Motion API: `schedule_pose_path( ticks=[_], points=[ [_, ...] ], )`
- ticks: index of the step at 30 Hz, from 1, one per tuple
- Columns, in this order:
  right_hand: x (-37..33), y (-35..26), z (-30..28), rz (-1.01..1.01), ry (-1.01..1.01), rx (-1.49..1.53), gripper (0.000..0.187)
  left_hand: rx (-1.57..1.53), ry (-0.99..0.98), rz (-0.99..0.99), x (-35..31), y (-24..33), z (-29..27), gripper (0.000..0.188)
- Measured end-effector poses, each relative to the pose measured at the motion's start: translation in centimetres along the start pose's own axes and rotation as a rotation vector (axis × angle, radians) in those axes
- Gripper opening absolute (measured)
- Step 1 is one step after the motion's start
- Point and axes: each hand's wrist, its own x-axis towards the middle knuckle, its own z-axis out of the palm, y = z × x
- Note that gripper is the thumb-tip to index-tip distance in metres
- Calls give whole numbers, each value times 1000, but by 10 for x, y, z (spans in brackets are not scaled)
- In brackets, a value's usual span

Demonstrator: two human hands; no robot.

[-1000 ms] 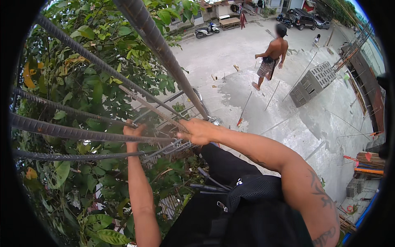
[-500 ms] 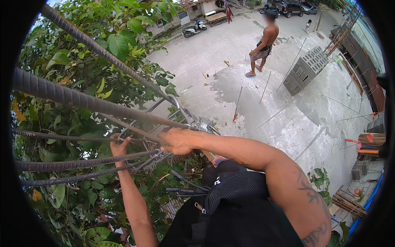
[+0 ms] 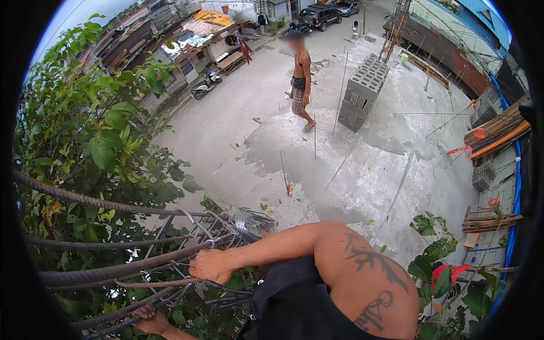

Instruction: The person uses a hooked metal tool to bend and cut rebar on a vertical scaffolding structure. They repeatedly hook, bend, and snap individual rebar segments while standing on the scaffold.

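Note:
Several ribbed steel rebars [image 3: 96, 277] run from the left edge to a cage of bent stirrups [image 3: 190, 218]. Beside the cage, my right hand [image 3: 211, 266] is closed in a fist against the bars. A thin bent rod [image 3: 153, 282] leads up to its fingers, but what they pinch is hidden. Lower down, my left hand [image 3: 152, 323] has its fingers curled at one of the lower rebars, partly covered by the steel. A coil of silvery tie wire [image 3: 249, 225] sits at the cage's end, just beyond my right wrist.
Leafy branches [image 3: 107, 147] crowd the left side. Below lies a concrete slab [image 3: 362, 187] with upright rods [image 3: 285, 173] and a stack of hollow blocks [image 3: 362, 93]. A person [image 3: 301, 79] walks there. Wooden planks [image 3: 493, 224] and a blue pipe [image 3: 513, 209] line the right.
My view has tilted up and shifted right. Both hands now appear lower in it, the left nearly at the bottom edge. The person on the slab has turned and stepped.

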Motion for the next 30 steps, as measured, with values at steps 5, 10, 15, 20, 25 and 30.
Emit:
schedule_pose_path(
  ticks=[5,10,15,20,25,30],
  points=[
    [-6,2,-3,36,-4,39,39,-155,144,-32,9,-3,-9,54],
    [-5,2,-5,53,-7,37,36,-71,6,22,4,-8,-13,52],
    [5,4,-6,20,-6,108,30,-88,201,85,-2,-10,-9,53],
    [7,3,-6,18,-65,25,31,-22,304,96,-5,-12,-2,54],
    [7,-2,-1,2,14,25,29,0,246,85,-6,-9,-3,55],
    [1,3,-1,-37,47,30,29,-23,37,54,-4,-7,-10,53]
  ],
)
